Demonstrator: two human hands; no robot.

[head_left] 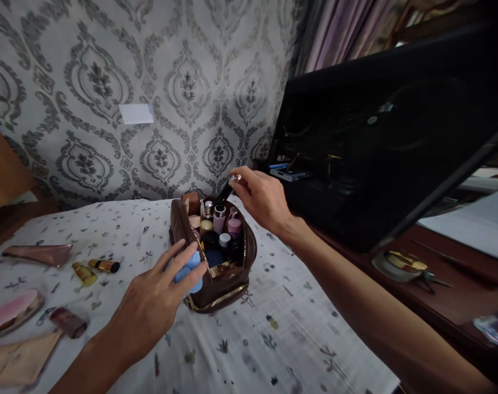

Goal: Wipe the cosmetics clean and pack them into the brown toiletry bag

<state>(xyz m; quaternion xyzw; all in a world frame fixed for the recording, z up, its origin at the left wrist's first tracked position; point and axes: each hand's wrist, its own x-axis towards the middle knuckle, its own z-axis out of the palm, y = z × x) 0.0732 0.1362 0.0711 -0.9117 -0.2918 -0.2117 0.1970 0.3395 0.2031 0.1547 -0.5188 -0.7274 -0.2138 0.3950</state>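
A brown zip cosmetics bag (232,290) stands open on the patterned sheet, packed with several small bottles and jars. My left hand (158,298) is closed round a light blue sponge (190,272) at the bag's near left rim. My right hand (261,197) pinches a slim dark tube with a silver end (228,187), held tilted just above the bag's far side.
On the sheet at left lie two small gold tubes (95,270), a rose-coloured pouch (39,253), a pink compact (13,311), a dark red tube (68,322) and a tan pouch (19,361). A black case (376,142) on a wooden table (438,306) stands right.
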